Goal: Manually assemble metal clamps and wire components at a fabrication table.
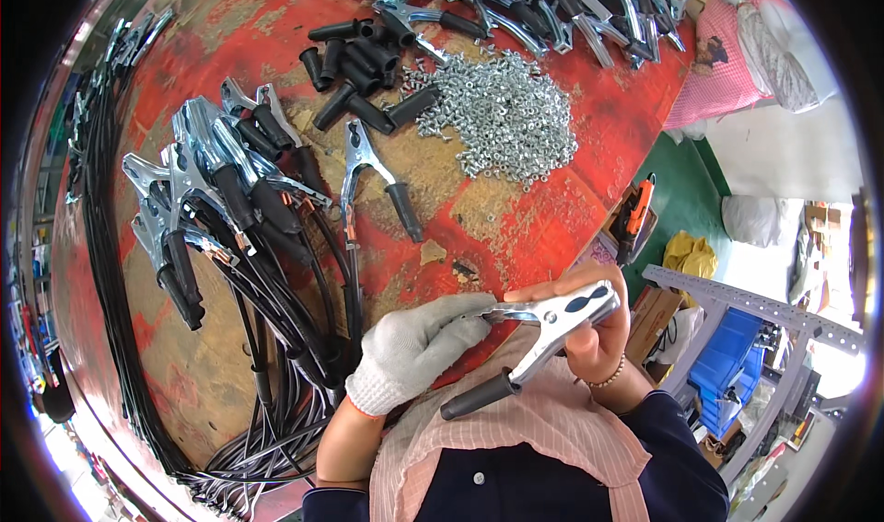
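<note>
A silver battery clamp [551, 319] is held above the table's near edge, a black sleeve on its lower handle. My bare right hand [600, 342] wraps round its jaw end. My left hand [419, 345], in a white knit glove, closes its fingers on the end of the upper handle; what lies under those fingertips is hidden. Nearby on the table lies another clamp [361, 154], with one black-sleeved handle and a copper-ended cable at the other. Farther left is a pile of clamps [216, 154] joined to black cables [299, 324].
Small screws and nuts [511, 112] are heaped on the worn red table [589, 177]. Loose black sleeves [359, 62] lie beside them, and more clamps [571, 6] at the far edge. A long cable bundle [106, 227] runs down the left. An orange-black tool [635, 214] sits off the right edge.
</note>
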A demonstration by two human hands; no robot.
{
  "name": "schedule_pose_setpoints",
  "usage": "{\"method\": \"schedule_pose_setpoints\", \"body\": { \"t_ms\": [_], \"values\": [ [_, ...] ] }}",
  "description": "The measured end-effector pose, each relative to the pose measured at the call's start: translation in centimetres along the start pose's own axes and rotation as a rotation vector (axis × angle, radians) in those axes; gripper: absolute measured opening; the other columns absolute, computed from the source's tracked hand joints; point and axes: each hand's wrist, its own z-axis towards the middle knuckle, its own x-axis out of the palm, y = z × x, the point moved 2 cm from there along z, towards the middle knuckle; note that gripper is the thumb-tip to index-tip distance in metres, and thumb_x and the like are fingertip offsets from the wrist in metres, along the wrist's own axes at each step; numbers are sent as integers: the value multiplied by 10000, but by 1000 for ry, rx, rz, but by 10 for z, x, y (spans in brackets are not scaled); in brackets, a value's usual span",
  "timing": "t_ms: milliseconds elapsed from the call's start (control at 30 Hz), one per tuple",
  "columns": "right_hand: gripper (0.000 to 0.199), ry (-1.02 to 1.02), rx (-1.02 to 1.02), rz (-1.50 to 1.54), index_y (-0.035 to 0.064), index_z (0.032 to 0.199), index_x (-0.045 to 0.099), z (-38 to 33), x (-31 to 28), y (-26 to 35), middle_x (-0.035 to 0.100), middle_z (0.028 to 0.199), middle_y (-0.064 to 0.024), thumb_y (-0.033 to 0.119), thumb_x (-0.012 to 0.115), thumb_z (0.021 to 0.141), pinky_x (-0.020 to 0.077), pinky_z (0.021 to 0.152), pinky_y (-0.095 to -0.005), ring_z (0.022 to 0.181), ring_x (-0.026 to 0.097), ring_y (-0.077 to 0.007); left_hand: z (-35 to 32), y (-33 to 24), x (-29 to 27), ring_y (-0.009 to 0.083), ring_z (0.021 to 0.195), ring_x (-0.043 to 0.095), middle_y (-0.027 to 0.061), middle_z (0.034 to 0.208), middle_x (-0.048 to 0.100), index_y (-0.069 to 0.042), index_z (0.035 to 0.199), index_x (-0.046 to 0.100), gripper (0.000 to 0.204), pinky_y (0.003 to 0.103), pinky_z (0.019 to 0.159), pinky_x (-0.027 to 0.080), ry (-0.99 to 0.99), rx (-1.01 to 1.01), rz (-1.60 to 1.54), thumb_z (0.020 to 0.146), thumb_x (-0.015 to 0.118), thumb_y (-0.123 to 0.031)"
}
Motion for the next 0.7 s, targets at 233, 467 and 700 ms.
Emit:
{"method": "schedule_pose_setpoints", "body": {
  "t_ms": [233,467,700],
  "values": [
    [504,-78,67,75,-25,1065,416,1,7,4,526,942,-120,420,610,931,573,809,-503,929,679,-404,-1,0,0,130,852,675,105,945,717,-70,1192,661,324,272,779,524,20,-68,-47,949,612,-277],
    [570,-147,119,45,-22,1084,411,4,-1,1,632,916,-213,503,572,929,585,789,-454,918,691,-382,3,6,2,81,870,582,36,994,679,6,1221,622,321,249,787,481,42,-90,-63,942,596,-150],
    [669,-236,112,-59,-36,1091,429,12,-20,9,558,940,-128,571,613,876,577,813,-509,909,689,-387,1,13,1,85,785,558,42,925,655,-60,1267,590,400,247,744,472,-59,-13,-45,917,646,-246]
  ]
}}
